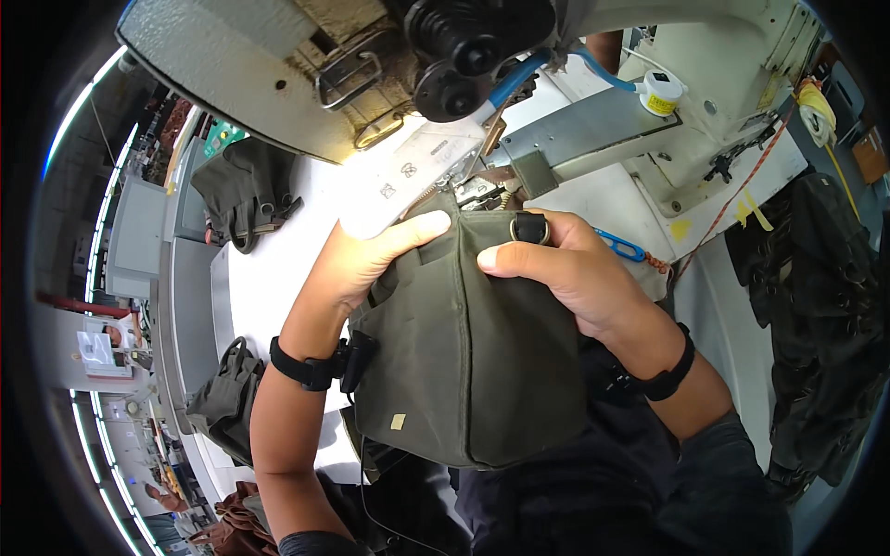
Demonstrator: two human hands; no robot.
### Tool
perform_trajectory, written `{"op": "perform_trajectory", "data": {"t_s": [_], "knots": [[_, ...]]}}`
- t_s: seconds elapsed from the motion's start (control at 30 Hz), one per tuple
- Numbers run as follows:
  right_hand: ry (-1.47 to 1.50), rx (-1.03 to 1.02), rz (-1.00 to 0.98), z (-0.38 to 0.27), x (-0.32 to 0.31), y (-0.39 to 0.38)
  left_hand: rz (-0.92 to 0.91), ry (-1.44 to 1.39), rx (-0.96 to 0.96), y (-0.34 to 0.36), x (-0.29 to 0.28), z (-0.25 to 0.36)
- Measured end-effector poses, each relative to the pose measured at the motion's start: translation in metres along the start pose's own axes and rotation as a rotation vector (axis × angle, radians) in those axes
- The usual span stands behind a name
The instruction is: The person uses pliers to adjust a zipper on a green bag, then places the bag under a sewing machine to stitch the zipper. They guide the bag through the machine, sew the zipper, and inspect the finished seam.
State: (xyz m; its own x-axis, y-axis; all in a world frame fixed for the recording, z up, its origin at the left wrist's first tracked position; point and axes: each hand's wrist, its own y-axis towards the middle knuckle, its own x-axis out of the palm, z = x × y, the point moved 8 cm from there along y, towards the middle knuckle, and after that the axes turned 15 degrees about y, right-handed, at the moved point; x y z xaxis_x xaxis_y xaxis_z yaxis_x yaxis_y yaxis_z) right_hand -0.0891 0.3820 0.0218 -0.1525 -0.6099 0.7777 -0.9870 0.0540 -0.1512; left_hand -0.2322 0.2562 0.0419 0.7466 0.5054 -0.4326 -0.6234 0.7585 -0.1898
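An olive-green fabric bag [417,361] hangs in front of me, its raised seam running down toward my body. My left hand [375,255] is closed on its upper left edge, thumb lying on the cloth near the seam. Gripping the upper right edge is my right hand [579,273], thumb pressed on the fabric and fingers hidden behind. Just above that thumb sits a metal D-ring on a black tab [530,229]. The bag's top edge meets the needle area of a sewing machine [477,190]; whether the needle is in the cloth I cannot tell.
The machine's head [250,65] overhangs from the top left. Similar green bags [243,190] lie on the white table to the left. Blue-handled thread snips [619,245] rest right of my hand. More dark green pieces [820,343] hang at the far right.
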Motion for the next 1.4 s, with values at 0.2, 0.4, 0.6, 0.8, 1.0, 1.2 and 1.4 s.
{"op": "perform_trajectory", "data": {"t_s": [0.2, 0.4, 0.6, 0.8, 1.0, 1.2, 1.4], "knots": [[-0.144, -0.025, 0.078, -0.012, 0.0, -0.002, 0.005, -0.034, 0.03, -0.003, 0.011, 0.001], [-0.178, -0.015, 0.095, -0.014, -0.003, -0.001, -0.039, -0.105, 0.022, -0.001, 0.016, 0.002], [-0.177, 0.003, 0.135, -0.014, -0.007, 0.004, -0.048, -0.194, -0.047, 0.001, 0.014, -0.006], [-0.169, 0.013, 0.145, -0.014, -0.01, 0.009, -0.022, -0.197, -0.06, 0.004, 0.011, -0.013], [-0.104, -0.008, 0.125, -0.018, -0.001, 0.013, 0.037, -0.125, -0.03, 0.007, 0.001, -0.007], [-0.28, -0.104, 0.1, -0.027, 0.005, 0.013, 0.052, -0.096, 0.054, 0.007, -0.005, 0.012], [-0.452, -0.223, 0.119, -0.033, 0.005, 0.013, 0.07, -0.093, 0.15, 0.006, -0.006, 0.027]]}}
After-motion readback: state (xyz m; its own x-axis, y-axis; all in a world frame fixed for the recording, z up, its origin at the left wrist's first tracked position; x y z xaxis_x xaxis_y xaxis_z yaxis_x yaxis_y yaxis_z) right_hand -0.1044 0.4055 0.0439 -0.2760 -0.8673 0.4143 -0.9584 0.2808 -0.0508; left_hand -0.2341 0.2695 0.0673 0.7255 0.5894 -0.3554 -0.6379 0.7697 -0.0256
